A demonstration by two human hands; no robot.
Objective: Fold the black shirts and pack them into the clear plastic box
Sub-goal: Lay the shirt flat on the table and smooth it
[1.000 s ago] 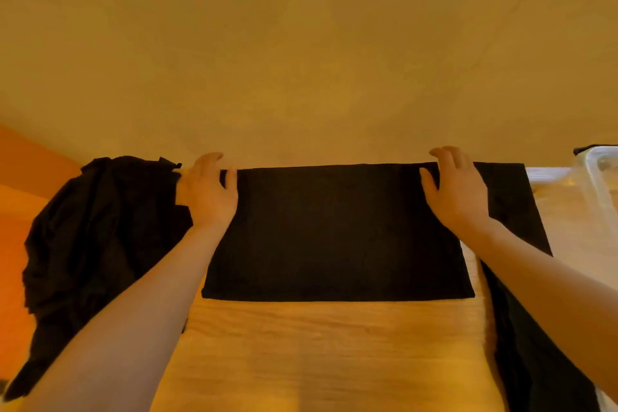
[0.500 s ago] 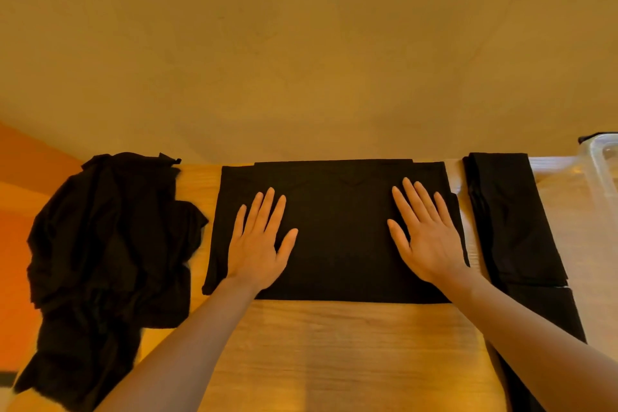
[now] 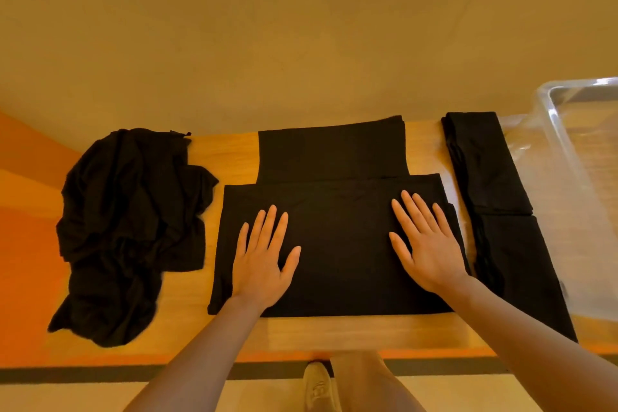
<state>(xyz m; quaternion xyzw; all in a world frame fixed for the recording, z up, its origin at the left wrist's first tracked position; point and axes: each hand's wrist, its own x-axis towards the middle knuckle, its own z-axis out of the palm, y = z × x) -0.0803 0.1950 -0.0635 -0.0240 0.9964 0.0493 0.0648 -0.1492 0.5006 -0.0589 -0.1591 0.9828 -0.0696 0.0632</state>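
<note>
Left hand point(image 3: 261, 259) and right hand point(image 3: 424, 241) flat, fingers straight, pressing the folded black shirt point(image 3: 337, 244) mid-table point(image 3: 334, 331). Crumpled shirts point(image 3: 130, 224) left; folded stack point(image 3: 495, 184) right; clear plastic box point(image 3: 568, 157) far right.

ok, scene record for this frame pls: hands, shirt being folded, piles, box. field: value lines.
left hand: flat, fingers straight, pressing on the shirt
right hand: flat, fingers straight, pressing on the shirt
shirt being folded: partly folded, flat on the wooden table
unfolded pile: crumpled, left of the shirt
folded shirts: right of it, beside the box
clear plastic box: far right, partly out of frame
</note>
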